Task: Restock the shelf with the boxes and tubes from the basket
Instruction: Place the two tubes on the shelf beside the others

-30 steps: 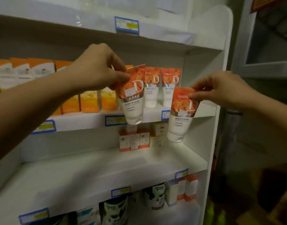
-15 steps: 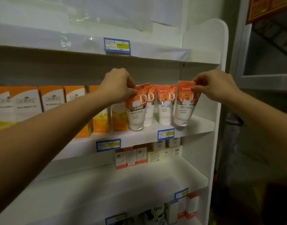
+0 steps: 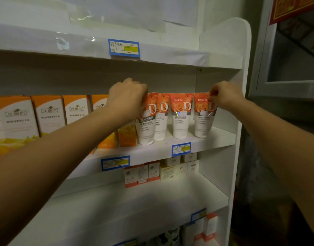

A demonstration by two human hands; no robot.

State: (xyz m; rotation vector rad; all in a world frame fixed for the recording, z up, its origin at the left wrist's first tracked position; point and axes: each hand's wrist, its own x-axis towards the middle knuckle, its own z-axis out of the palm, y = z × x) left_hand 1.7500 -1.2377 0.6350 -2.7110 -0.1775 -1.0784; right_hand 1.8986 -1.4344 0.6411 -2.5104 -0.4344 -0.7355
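Several orange-and-white tubes stand cap-down in a row on the middle shelf (image 3: 214,139). My left hand (image 3: 127,96) grips the top of the leftmost tube (image 3: 147,125), whose cap rests on the shelf. My right hand (image 3: 223,96) pinches the top edge of the rightmost tube (image 3: 204,119), which also stands on the shelf near the side panel. Two more tubes (image 3: 181,118) stand between them. The basket is out of view.
Orange-and-white boxes (image 3: 48,112) line the same shelf to the left. Small boxes (image 3: 152,172) sit at the back of the shelf below. The white side panel (image 3: 239,121) bounds the shelf on the right. Blue price tags (image 3: 181,149) mark the shelf edges.
Both hands lifted their tubes up from in front of the shelf and set them upright in the row. The view has moved closer and higher.
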